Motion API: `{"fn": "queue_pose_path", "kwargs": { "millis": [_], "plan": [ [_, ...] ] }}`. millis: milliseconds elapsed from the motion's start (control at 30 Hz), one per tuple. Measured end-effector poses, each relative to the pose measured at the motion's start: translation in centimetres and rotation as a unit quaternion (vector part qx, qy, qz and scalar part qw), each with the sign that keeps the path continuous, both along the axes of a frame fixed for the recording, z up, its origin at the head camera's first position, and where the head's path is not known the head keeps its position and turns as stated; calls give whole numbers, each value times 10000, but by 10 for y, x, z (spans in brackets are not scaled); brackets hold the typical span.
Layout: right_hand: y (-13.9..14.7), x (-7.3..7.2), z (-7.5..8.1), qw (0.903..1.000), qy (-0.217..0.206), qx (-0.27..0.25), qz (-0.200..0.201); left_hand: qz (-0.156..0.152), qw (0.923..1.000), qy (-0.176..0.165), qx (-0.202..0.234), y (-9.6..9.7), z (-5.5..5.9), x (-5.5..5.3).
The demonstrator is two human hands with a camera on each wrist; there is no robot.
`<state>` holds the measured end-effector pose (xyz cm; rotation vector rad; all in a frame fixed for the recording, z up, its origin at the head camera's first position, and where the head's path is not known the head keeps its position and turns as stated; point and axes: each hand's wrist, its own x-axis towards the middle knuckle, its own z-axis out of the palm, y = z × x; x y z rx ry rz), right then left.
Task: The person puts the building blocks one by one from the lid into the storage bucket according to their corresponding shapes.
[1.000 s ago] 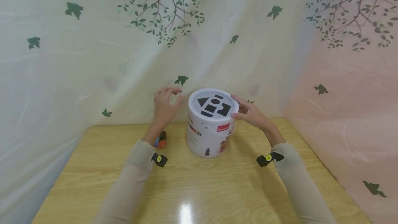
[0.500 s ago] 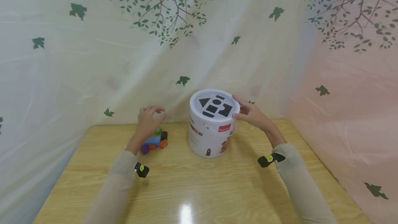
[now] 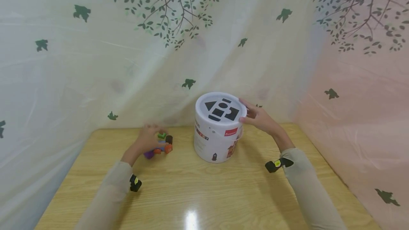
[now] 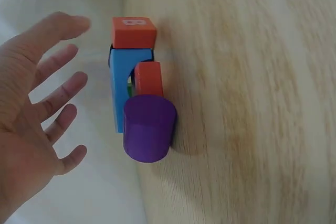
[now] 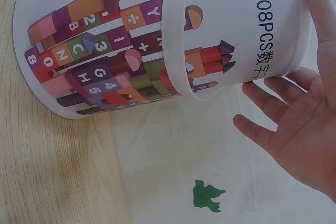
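Observation:
In the head view, my left hand (image 3: 146, 140) is low over a small group of toy blocks at the table's left. Its fingers are spread in the left wrist view, holding nothing. Beside them lie an orange block (image 4: 135, 34), a blue block (image 4: 120, 80) with a cut-out, a red block (image 4: 149, 80) and a purple rounded block (image 4: 149, 132). A green block (image 3: 162, 135) and a dark cylinder (image 3: 169, 139) sit behind. My right hand (image 3: 260, 118) rests against the lid rim of a white bucket (image 3: 207, 144), fingers extended and apart, thumb toward the front.
The bucket's lid (image 3: 201, 111) has several black shape-like openings. A thin white handle (image 5: 176, 30) hangs across the bucket's side. The wooden table (image 3: 204, 187) ends at the back against a printed curtain (image 3: 143, 70) with leaves and birds.
My left hand has moved left and down from beside the bucket to the blocks, bringing them into view. My right hand stays at the bucket's rim.

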<state>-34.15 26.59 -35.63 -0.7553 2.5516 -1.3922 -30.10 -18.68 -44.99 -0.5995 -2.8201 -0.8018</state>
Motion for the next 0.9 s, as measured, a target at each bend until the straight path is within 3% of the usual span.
{"fn": "queue_pose_path", "kwargs": {
  "millis": [400,900],
  "plan": [
    [0,-2,-1,10000,10,-45,38,-152,9969,-604,-471,3,-10,0],
    [0,-1,0,9999,-39,-104,91,-203,9938,-396,-1019,9,-19,-5]
  ]
}}
